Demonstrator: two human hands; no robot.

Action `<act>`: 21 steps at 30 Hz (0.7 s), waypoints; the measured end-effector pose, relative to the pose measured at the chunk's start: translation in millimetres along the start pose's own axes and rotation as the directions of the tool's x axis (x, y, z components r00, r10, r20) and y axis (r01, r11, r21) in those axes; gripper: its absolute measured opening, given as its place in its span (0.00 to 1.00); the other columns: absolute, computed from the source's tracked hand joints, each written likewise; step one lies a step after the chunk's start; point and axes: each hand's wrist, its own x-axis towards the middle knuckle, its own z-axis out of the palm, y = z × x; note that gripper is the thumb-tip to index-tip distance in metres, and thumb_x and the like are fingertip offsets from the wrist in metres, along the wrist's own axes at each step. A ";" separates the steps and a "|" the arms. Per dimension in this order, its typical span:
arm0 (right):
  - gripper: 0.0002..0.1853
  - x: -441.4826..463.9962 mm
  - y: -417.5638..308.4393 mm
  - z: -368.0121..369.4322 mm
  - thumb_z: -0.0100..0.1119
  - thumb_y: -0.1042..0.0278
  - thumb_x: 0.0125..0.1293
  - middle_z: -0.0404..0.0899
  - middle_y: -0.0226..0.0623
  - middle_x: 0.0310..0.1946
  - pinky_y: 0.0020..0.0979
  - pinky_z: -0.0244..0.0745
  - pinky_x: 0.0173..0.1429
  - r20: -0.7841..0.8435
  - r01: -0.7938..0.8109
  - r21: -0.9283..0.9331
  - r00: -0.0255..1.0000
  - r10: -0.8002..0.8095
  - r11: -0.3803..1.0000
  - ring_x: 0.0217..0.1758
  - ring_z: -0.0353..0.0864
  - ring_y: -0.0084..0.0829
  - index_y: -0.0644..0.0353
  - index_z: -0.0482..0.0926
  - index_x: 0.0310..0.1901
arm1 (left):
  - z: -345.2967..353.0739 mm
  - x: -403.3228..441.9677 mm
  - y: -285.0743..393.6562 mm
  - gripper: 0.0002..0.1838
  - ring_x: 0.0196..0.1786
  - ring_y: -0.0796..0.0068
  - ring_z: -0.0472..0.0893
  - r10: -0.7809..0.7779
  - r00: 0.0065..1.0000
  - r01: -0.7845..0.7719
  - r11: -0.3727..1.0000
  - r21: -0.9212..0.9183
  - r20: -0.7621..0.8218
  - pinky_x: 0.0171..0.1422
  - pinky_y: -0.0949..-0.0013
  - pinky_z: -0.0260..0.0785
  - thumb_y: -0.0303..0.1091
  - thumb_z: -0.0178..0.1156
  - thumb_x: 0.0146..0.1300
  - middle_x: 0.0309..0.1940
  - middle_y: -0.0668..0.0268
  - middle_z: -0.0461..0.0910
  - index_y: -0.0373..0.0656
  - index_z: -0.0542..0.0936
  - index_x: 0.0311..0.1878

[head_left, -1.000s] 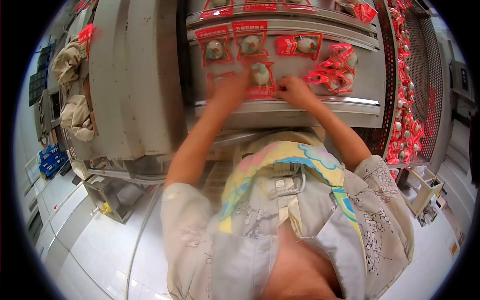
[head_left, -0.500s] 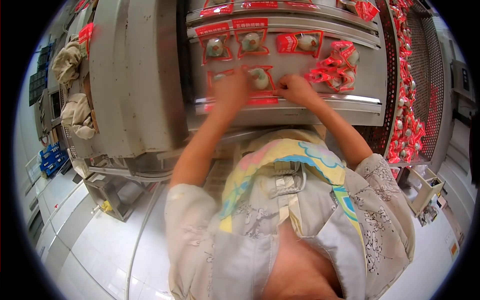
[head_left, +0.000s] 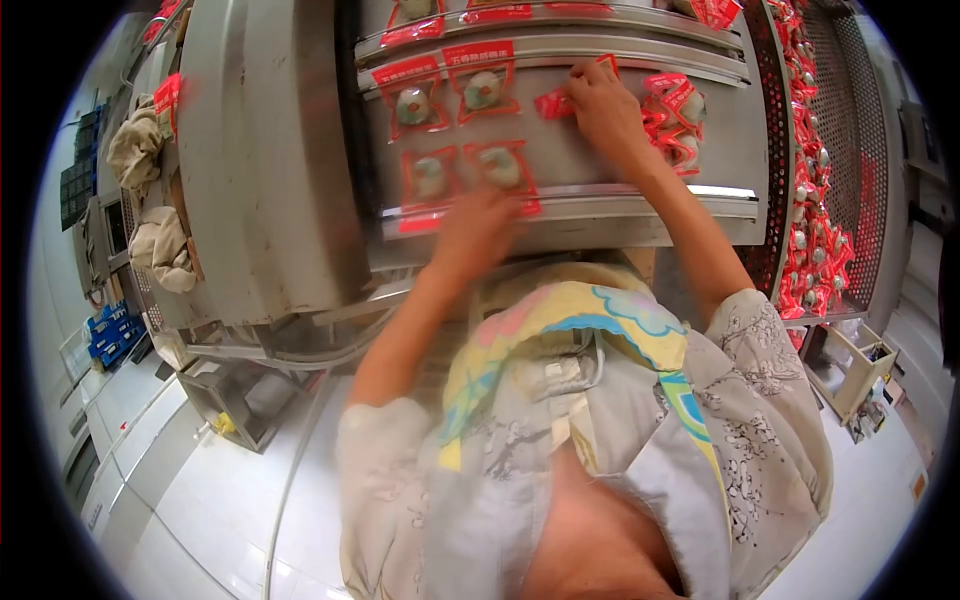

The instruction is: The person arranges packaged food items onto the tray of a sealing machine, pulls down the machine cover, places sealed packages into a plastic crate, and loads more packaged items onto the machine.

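Note:
My right hand (head_left: pixel 605 108) is closed over a red-edged clear egg packet (head_left: pixel 552 104), with parts of the packet showing past the fingers. My left hand (head_left: pixel 482 230), smeared by motion, is at the lower edge of another egg packet (head_left: pixel 502 167), hiding part of it; its fingers cannot be made out. A neighbouring egg packet (head_left: pixel 428 178) lies to the left, its lower end over the metal bar (head_left: pixel 640 205). Behind them, two egg packets (head_left: pixel 413 105) lie side by side, red header strips upward. Several packets form a loose pile (head_left: pixel 680 112) right of my right hand.
A further row of packets (head_left: pixel 414 12) lies beyond the far metal rails (head_left: pixel 560 48). At right, a perforated metal tray (head_left: pixel 850 120) borders many heaped red packets (head_left: pixel 815 262). A broad metal housing (head_left: pixel 265 150) stands at left, with beige cloths (head_left: pixel 160 248) beyond it.
My right hand has moved forward from the near rail onto the packet lying behind it. My left hand has drawn back toward me, uncovering the left near packet. The view has shifted slightly.

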 end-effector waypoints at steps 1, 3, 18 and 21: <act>0.08 -7.1 -1.3 -5.4 0.60 0.74 0.58 0.75 0.36 0.50 0.41 0.76 0.49 0.013 0.026 0.015 1.000 -0.026 1.000 0.53 0.74 0.43 0.56 0.79 0.40 | -0.1 5.9 2.8 0.13 0.42 0.59 0.79 -0.057 0.996 0.054 0.997 -0.050 -0.064 0.44 0.62 0.72 0.32 0.64 0.57 0.39 0.61 0.78 0.41 0.78 0.45; 0.08 -19.5 -0.1 -12.6 0.60 0.75 0.58 0.75 0.35 0.50 0.40 0.76 0.50 0.027 0.103 0.086 0.994 -0.106 0.991 0.51 0.75 0.43 0.56 0.78 0.40 | 7.5 24.3 8.1 0.15 0.40 0.63 0.80 -0.178 0.967 0.150 0.975 -0.162 -0.179 0.42 0.65 0.73 0.34 0.63 0.60 0.39 0.60 0.79 0.39 0.78 0.48; 0.14 -113.1 -12.4 -39.8 0.56 0.60 0.66 0.78 0.49 0.25 0.44 0.73 0.39 0.412 -0.584 0.410 0.804 0.429 0.700 0.33 0.79 0.49 0.65 0.79 0.34 | 61.3 107.0 -18.0 0.06 0.28 0.83 0.76 -0.488 0.733 0.658 0.336 -0.674 0.473 0.30 0.79 0.70 0.32 0.59 0.65 0.27 0.72 0.77 0.41 0.78 0.40; 0.17 -93.0 1.1 -28.9 0.57 0.57 0.67 0.73 0.43 0.17 0.38 0.71 0.29 0.570 -0.723 0.450 0.685 0.455 0.525 0.22 0.76 0.38 0.66 0.78 0.31 | 44.5 109.3 -9.3 0.03 0.26 0.86 0.74 -0.499 0.636 0.718 0.101 -0.689 0.589 0.28 0.81 0.69 0.32 0.58 0.66 0.26 0.75 0.76 0.45 0.77 0.36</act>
